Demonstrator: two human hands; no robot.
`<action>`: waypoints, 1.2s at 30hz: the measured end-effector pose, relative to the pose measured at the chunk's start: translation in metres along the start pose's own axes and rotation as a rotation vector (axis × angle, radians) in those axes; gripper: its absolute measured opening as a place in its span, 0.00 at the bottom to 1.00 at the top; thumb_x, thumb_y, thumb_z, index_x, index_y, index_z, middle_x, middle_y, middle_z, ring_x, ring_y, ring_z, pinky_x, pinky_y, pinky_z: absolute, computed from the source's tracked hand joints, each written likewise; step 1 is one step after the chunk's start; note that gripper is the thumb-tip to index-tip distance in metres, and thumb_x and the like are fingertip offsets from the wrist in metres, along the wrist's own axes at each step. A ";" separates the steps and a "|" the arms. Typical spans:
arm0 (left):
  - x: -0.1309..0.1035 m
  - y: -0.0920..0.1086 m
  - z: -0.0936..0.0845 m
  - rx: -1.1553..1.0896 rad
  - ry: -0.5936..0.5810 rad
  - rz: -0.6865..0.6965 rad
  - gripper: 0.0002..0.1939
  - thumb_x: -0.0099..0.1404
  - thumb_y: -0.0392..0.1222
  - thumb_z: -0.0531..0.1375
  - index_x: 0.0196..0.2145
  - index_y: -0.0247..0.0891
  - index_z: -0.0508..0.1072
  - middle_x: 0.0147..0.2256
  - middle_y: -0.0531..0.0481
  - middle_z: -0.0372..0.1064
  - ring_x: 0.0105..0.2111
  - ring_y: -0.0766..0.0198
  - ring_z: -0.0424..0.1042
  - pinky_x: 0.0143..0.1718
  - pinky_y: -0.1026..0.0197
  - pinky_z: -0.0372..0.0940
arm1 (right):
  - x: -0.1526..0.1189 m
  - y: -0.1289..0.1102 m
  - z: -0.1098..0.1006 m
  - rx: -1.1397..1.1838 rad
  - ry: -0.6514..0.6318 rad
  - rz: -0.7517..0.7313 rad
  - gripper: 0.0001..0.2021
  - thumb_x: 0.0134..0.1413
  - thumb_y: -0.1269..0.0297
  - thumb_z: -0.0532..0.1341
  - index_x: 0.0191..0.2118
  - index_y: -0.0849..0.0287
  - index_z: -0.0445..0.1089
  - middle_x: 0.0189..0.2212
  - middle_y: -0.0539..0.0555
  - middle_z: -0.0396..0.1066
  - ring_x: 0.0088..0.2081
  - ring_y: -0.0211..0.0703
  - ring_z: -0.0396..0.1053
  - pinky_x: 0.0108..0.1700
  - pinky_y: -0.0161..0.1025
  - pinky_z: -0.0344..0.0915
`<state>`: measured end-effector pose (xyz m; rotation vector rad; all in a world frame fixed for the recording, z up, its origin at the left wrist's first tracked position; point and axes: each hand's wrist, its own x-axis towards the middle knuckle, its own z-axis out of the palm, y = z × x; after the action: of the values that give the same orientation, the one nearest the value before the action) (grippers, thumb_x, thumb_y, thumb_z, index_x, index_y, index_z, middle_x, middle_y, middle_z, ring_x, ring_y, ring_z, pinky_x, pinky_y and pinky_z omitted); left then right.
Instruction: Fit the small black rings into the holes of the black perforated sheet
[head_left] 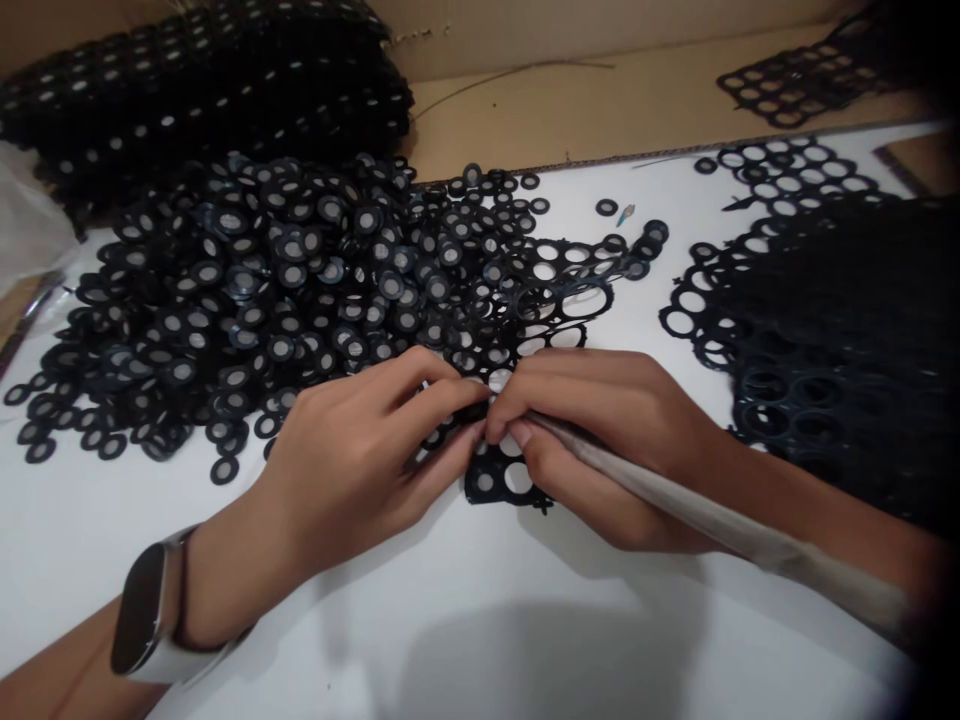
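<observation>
Both hands meet fingertip to fingertip, pinching a black punched sheet; right hand apparently grips a pale stick, left hand arched.

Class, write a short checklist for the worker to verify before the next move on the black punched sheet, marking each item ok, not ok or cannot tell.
1. Black perforated rubber sheet lies flat on the white table: ok.
2. Left hand pinches the sheet: ok.
3. Right hand has a grip on the long grey stick tool: ok.
4. Tool tip on a ring: cannot tell, fingers hide it.
5. Pile of loose black rings within reach: ok.
</observation>
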<state>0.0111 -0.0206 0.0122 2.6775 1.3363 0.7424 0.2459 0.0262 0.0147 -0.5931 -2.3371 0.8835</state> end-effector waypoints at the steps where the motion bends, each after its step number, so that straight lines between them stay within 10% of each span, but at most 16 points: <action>1: 0.000 0.000 0.000 -0.001 0.000 0.002 0.10 0.71 0.38 0.63 0.50 0.39 0.76 0.45 0.52 0.76 0.39 0.66 0.77 0.34 0.61 0.66 | 0.000 0.000 0.000 0.001 0.001 0.000 0.09 0.63 0.77 0.57 0.40 0.65 0.74 0.32 0.49 0.70 0.33 0.33 0.64 0.40 0.33 0.62; 36: 0.000 0.001 -0.002 0.015 -0.009 -0.001 0.10 0.72 0.39 0.63 0.50 0.38 0.76 0.45 0.51 0.76 0.39 0.65 0.77 0.33 0.60 0.67 | -0.001 0.000 0.000 -0.007 -0.004 0.004 0.08 0.62 0.76 0.57 0.40 0.61 0.73 0.32 0.50 0.70 0.33 0.37 0.65 0.40 0.37 0.62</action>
<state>0.0108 -0.0213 0.0140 2.6874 1.3466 0.7222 0.2467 0.0254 0.0145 -0.5994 -2.3444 0.8802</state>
